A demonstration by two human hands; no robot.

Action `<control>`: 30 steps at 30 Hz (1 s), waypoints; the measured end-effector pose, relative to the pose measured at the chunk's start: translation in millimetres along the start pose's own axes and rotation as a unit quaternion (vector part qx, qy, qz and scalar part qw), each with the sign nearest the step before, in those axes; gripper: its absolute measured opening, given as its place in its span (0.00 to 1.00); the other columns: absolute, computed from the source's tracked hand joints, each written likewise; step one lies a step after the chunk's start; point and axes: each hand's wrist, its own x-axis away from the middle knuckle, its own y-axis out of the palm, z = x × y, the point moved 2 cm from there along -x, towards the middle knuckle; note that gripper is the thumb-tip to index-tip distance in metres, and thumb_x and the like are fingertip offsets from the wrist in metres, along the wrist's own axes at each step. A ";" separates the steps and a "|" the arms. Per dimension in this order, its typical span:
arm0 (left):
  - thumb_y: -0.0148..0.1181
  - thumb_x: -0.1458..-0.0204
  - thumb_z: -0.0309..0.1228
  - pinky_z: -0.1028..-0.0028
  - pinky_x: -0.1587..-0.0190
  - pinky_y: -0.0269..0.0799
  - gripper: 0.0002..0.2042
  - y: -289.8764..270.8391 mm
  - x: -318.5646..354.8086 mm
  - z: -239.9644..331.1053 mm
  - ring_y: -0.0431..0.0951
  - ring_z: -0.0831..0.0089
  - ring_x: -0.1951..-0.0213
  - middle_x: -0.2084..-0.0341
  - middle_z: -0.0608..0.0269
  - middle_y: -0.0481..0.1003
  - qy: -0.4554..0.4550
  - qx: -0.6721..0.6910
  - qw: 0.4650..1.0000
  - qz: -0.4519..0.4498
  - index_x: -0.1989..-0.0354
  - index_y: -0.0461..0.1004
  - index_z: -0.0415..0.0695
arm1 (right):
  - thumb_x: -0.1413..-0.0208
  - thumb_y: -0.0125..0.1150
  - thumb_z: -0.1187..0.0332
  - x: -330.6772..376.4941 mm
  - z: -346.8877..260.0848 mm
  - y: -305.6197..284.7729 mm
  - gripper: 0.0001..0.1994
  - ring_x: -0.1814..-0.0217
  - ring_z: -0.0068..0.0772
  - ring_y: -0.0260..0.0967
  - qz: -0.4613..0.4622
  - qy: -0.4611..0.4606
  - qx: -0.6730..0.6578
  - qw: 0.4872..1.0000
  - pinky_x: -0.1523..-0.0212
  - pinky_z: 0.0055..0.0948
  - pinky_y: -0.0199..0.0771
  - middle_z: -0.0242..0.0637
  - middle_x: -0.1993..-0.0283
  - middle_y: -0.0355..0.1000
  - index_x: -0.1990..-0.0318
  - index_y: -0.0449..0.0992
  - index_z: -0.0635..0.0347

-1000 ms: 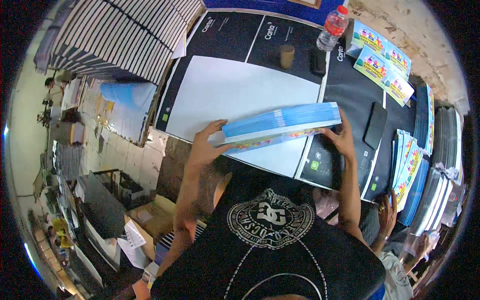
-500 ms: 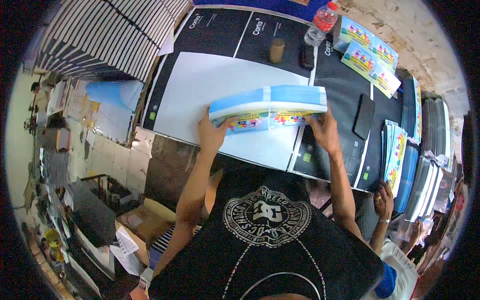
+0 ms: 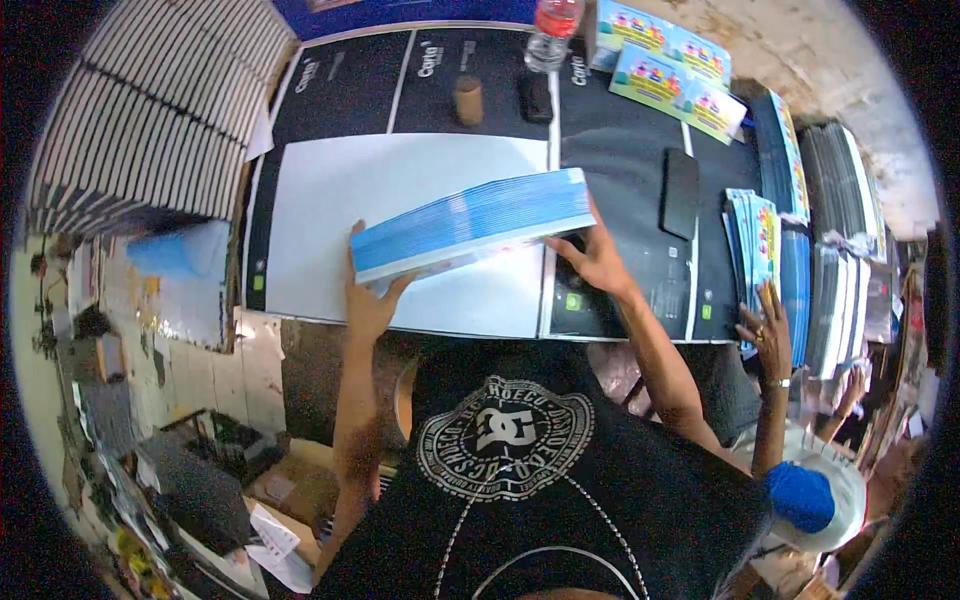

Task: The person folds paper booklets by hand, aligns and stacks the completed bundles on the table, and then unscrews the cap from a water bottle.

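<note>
A thick stack of printed sheets [image 3: 470, 218] with blue edges is held between both hands, above a large white sheet [image 3: 320, 185] on the table. It slants, its right end farther from me than its left. My left hand [image 3: 372, 295] grips the left end, thumb on the near side and fingers behind. At the other end my right hand [image 3: 597, 260] clasps the stack, its thumb toward the underside and its fingers partly hidden behind. The colourful printed face is turned down and barely shows.
Black panels cover the table, with a brown cylinder [image 3: 468, 100], a bottle [image 3: 552, 38] and a dark phone [image 3: 680, 192] on them. Printed stacks [image 3: 665, 75] lie far right. Another person's hand [image 3: 770, 335] touches printed bundles [image 3: 752, 240]. Tall piles [image 3: 150, 110] stand left.
The stack has tipped, so its blue edges face up and its printed face is mostly hidden; its right end has swung away from me. The whole view has shifted, moving the table leftward.
</note>
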 end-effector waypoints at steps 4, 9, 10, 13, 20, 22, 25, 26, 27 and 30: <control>0.77 0.56 0.29 0.59 0.33 0.64 0.51 -7.5 2.1 -2.2 0.63 0.57 0.32 0.31 0.43 0.59 -0.050 0.047 0.998 -0.010 0.26 0.46 0.40 | 0.51 0.75 0.69 -14.0 -31.9 -10.1 0.49 0.23 0.44 0.51 0.034 0.004 0.020 0.999 0.25 0.39 0.50 0.54 0.25 0.53 0.26 0.48 0.66; 0.80 0.63 0.31 0.57 0.32 0.63 0.58 -30.8 -26.8 47.3 0.61 0.52 0.31 0.31 0.39 0.57 -0.048 -0.058 0.994 -0.075 0.25 0.43 0.39 | 0.56 0.78 0.66 -21.5 -19.7 -25.6 0.42 0.31 0.46 0.62 0.006 0.008 0.061 0.998 0.29 0.39 0.58 0.51 0.36 0.65 0.33 0.62 0.64; 0.81 0.65 0.31 0.55 0.32 0.61 0.60 -36.1 -36.0 67.3 0.60 0.49 0.31 0.31 0.38 0.57 -0.007 -0.119 0.987 -0.110 0.26 0.42 0.38 | 0.56 0.78 0.64 -22.0 -19.7 -27.0 0.42 0.32 0.47 0.63 0.005 -0.002 0.051 0.999 0.30 0.40 0.59 0.50 0.37 0.66 0.34 0.63 0.64; 0.82 0.67 0.36 0.52 0.28 0.50 0.61 -30.0 -64.0 114.5 0.54 0.47 0.29 0.32 0.38 0.56 0.099 -0.324 0.927 -0.163 0.26 0.42 0.38 | 0.56 0.78 0.63 -23.9 -26.7 -31.3 0.41 0.33 0.49 0.63 -0.005 -0.019 0.051 0.999 0.31 0.41 0.61 0.51 0.38 0.67 0.35 0.64 0.64; 0.77 0.61 0.42 0.54 0.40 0.61 0.42 46.8 -80.1 124.3 0.67 0.49 0.45 0.50 0.47 0.68 0.111 -0.384 0.869 -0.291 0.39 0.64 0.36 | 0.54 0.76 0.61 -17.9 -41.1 -54.9 0.48 0.25 0.54 0.53 -0.069 -0.059 0.095 0.991 0.26 0.43 0.53 0.56 0.28 0.56 0.28 0.54 0.65; 0.76 0.59 0.43 0.55 0.47 0.64 0.33 53.1 -74.8 120.6 0.69 0.51 0.49 0.55 0.49 0.70 0.127 -0.403 0.861 -0.282 0.49 0.69 0.36 | 0.54 0.76 0.59 -20.5 -41.4 -92.8 0.52 0.22 0.52 0.47 -0.114 -0.054 0.168 0.978 0.24 0.43 0.48 0.55 0.24 0.49 0.26 0.48 0.63; 0.75 0.59 0.43 0.57 0.47 0.63 0.32 65.2 -73.2 112.5 0.70 0.54 0.49 0.54 0.52 0.70 0.116 -0.385 0.890 -0.216 0.49 0.67 0.40 | 0.55 0.77 0.61 -47.7 -9.2 -185.3 0.47 0.29 0.50 0.60 0.009 0.015 0.307 0.952 0.33 0.41 0.65 0.51 0.29 0.60 0.28 0.56 0.58; 0.75 0.59 0.43 0.57 0.47 0.63 0.32 66.1 -74.4 113.7 0.70 0.54 0.49 0.54 0.52 0.70 0.120 -0.385 0.889 -0.217 0.49 0.67 0.40 | 0.54 0.76 0.63 -62.2 1.2 -214.3 0.45 0.31 0.52 0.63 0.075 -0.005 0.358 0.931 0.36 0.42 0.68 0.50 0.31 0.61 0.29 0.58 0.57; 0.75 0.59 0.43 0.57 0.48 0.63 0.32 66.5 -74.6 113.3 0.70 0.54 0.49 0.54 0.52 0.70 0.118 -0.390 0.887 -0.216 0.49 0.67 0.40 | 0.54 0.75 0.64 -79.2 10.5 -239.0 0.43 0.33 0.53 0.65 0.139 -0.026 0.406 0.903 0.38 0.42 0.71 0.50 0.32 0.62 0.30 0.59 0.56; 0.75 0.59 0.44 0.57 0.49 0.63 0.32 65.8 -73.6 112.7 0.71 0.54 0.50 0.55 0.52 0.71 0.113 -0.392 0.888 -0.211 0.50 0.67 0.40 | 0.56 0.73 0.72 -123.0 48.6 -277.7 0.48 0.35 0.61 0.66 0.235 -0.074 0.509 0.824 0.39 0.48 0.72 0.47 0.28 0.57 0.26 0.52 0.49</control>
